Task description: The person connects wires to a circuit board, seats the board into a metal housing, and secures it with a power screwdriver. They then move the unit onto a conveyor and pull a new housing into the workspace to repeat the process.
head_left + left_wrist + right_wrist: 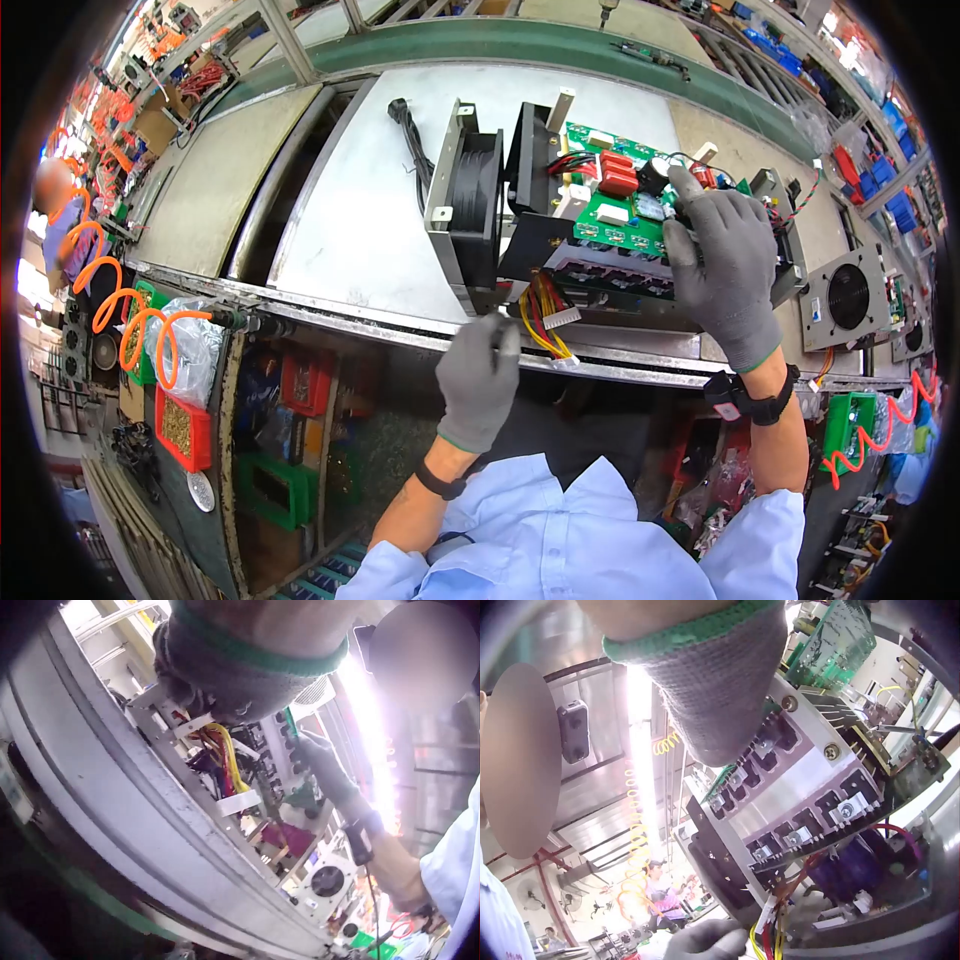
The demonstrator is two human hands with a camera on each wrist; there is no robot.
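Wire bundle (544,305) hangs on the near side of the circuit board (645,232), white connectors (562,317) dangling unplugged; I judge the wiring unfinished. Board sits populated atop its dark chassis (535,240) on the counter (350,200), so placement looks done, though I can't verify the fastening. Just left of the board, black fan (475,195) stands upright in a metal bracket (447,250); fixed or merely adjacent, I can't tell. Farther left of the board: folded black cord (410,150).

Pose, near to far: left hand (478,385) is near the bundle, nearer me than the board and left of it, fingers curled; whether they pinch anything, I can't tell. Right hand (728,255) reaches over the board's right end, fingers partly spread and bent; firm hold unclear.
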